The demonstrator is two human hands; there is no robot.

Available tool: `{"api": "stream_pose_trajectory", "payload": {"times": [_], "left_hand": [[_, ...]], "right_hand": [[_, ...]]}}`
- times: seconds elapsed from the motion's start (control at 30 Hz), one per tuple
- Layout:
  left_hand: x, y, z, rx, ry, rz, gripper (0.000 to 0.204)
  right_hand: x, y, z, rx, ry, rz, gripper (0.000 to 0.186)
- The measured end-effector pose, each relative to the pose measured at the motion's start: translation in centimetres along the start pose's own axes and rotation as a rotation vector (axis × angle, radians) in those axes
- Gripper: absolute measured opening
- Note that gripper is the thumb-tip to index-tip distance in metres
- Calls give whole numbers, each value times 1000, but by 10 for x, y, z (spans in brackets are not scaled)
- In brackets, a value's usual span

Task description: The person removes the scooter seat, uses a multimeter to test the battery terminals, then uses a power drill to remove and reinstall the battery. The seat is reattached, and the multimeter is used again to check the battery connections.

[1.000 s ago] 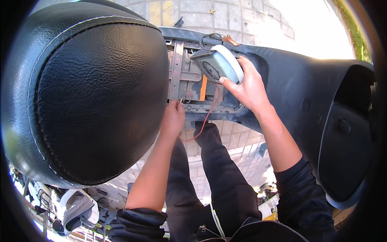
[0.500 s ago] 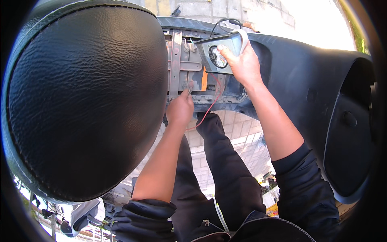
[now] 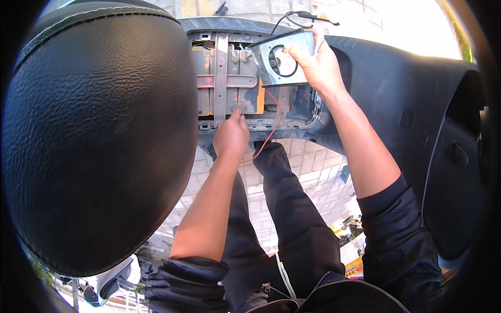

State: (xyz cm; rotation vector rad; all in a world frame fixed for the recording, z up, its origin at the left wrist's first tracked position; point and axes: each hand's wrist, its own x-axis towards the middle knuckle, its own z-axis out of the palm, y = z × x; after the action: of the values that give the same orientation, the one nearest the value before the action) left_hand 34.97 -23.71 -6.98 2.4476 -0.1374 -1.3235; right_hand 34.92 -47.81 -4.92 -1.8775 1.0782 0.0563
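My right hand (image 3: 322, 68) grips a grey box-shaped battery tester (image 3: 303, 46) with a round dial, its thumb lying on the front face. The tester is tilted above the right end of the battery compartment. A red wire (image 3: 275, 130) loops from below it toward my left forearm. My left hand (image 3: 232, 136) is closed, fingertips pinched against a terminal at the near edge of a battery (image 3: 250, 95). What it pinches is mostly hidden by the fingers. A metal bracket (image 3: 221, 78) crosses over the batteries.
A raised black padded seat (image 3: 99, 141) fills the left side. Dark plastic scooter bodywork (image 3: 386, 88) extends right. A black cable (image 3: 292, 15) with a clip end (image 3: 326, 20) lies beyond the tester. Paving (image 3: 308, 161) shows below, around my legs.
The view has shifted, so the seat sits further left and more of the batteries shows. The tester has turned slightly, showing more of its dial. My left fingers stay at the terminal.
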Motion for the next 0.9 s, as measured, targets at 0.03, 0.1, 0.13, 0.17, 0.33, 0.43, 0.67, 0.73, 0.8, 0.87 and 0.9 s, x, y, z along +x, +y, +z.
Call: {"api": "stream_pose_trajectory", "payload": {"times": [0.03,0.1,0.13,0.17,0.33,0.43,0.67,0.73,0.8,0.87,0.9], "left_hand": [[1,-1,0,2,4,-5,36],[1,2,0,3,4,-10,35],[0,3,0,1,-4,-13,35],[0,4,-1,2,-9,-17,35],[1,6,-2,39,-25,-33,35],[1,13,-4,58,-35,-38,36],[6,36,-5,70,-60,-171,32],[7,39,-5,100,-81,-185,31],[8,40,-4,123,-88,-184,31],[10,39,-3,151,-94,-187,31],[11,40,-2,165,-100,-188,31]], "right_hand": [[0,0,1,-6,-6,-2,58],[3,3,-1,-33,14,-53,64],[5,4,-2,-46,24,-79,68],[6,5,-3,-42,16,-75,68],[7,4,-2,-48,3,-69,70],[11,9,-5,-44,-16,-46,72],[2,-20,-4,116,6,20,64],[6,-14,-6,58,-11,37,65],[10,-17,-6,42,-15,47,65],[10,-18,-7,64,-7,62,65],[12,-15,-8,83,-39,74,65]]}}
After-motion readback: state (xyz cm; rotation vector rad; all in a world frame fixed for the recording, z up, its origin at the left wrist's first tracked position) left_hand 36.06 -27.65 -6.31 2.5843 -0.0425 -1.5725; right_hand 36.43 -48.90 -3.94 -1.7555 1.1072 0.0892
